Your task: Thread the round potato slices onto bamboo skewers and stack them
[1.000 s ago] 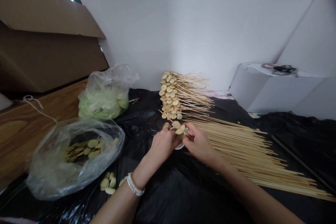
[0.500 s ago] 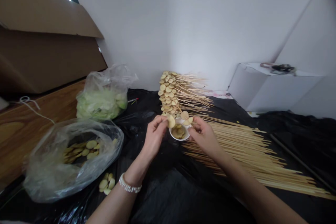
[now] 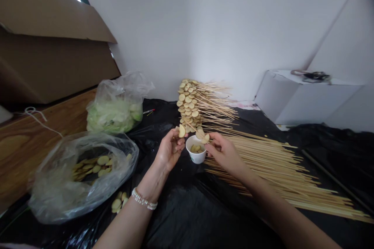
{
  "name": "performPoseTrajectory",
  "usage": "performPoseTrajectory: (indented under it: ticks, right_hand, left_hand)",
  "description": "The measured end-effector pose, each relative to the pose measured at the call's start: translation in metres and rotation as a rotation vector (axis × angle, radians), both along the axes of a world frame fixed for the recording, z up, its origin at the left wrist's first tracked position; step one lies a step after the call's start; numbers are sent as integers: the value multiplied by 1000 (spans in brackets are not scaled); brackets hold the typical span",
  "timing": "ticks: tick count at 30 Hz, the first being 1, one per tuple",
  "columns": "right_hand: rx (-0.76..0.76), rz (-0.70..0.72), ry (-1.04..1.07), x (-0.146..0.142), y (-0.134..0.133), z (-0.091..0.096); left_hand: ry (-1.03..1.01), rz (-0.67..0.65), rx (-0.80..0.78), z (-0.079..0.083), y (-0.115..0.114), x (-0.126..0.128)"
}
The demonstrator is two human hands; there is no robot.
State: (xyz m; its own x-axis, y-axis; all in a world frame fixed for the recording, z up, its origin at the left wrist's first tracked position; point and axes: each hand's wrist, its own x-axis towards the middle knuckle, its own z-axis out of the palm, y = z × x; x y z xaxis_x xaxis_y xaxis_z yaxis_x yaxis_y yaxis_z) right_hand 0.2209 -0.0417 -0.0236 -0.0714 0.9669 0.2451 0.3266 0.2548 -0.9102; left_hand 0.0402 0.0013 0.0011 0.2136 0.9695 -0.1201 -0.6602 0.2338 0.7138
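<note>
Both hands are being held just above the black-sheeted counter (image 3: 189,210), one on each side of a small white cup (image 3: 196,157). The left hand (image 3: 170,151) is being kept half curled, with one potato slice (image 3: 182,131) being pinched upright between thumb and fingertips, just left of the cup rim. The right hand (image 3: 223,152) is being kept closed in a pinch on a pair of skewered slices (image 3: 203,137) right over the cup's far rim (the stick itself is hard to separate from the pile behind). More slices are being held in the cup. Finished skewers (image 3: 191,103) are being stacked behind the cup. Bare sticks (image 3: 277,167) are being kept to the right, partly under the right forearm. A bag of slices (image 3: 82,171) and a bag of greens (image 3: 115,109) are being kept on the left, with a few loose slices (image 3: 118,203) near the left wrist.
</note>
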Motion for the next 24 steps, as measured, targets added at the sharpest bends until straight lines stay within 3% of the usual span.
performPoseTrajectory:
  ticks: [10, 18, 24]
  right_hand:
    - [107, -88, -198, 7, -2, 8]
    - [155, 65, -265, 16, -8, 25]
    - [155, 65, -345, 18, -7, 24]
  left_hand:
    - [-8, 54, -114, 4, 5, -5]
    - [-30, 59, -217, 9, 6, -9]
    - [-108, 6, -176, 6, 9, -16]
